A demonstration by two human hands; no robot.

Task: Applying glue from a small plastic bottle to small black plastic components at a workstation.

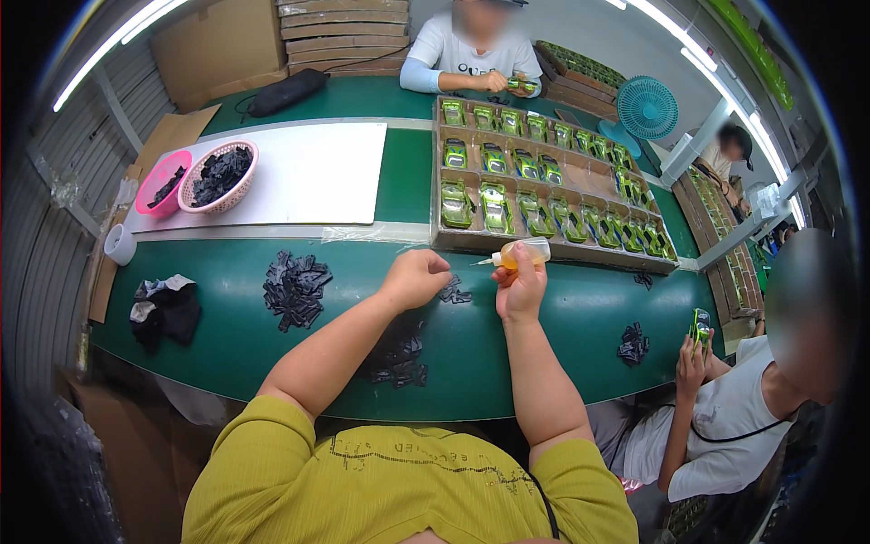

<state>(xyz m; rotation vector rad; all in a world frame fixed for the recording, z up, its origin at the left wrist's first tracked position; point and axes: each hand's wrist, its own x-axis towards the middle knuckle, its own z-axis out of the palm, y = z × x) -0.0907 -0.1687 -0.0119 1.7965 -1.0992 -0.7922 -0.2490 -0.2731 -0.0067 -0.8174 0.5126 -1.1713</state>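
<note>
My right hand [521, 292] is wrapped round a small squeeze bottle [536, 251] of amber liquid. The bottle is tilted on its side, its thin nozzle pointing left. Across from the nozzle tip, my left hand [417, 277] is closed in a pinch; what its fingers hold, if anything, is too small to make out. Just beside the left fingertips lies a little heap of black plastic pieces [456, 292] on the green table [381, 272]. Beyond both hands stands a divided cardboard tray [553, 247] with rows of green toy car bodies [497, 210].
More black pieces lie in a large pile [295, 292] at left and a smaller pile [633, 344] at right. Two baskets of black pieces, one pink [154, 207], stand on a white board [335, 181]. A dark cloth [168, 313] lies far left. Co-workers sit opposite and at right.
</note>
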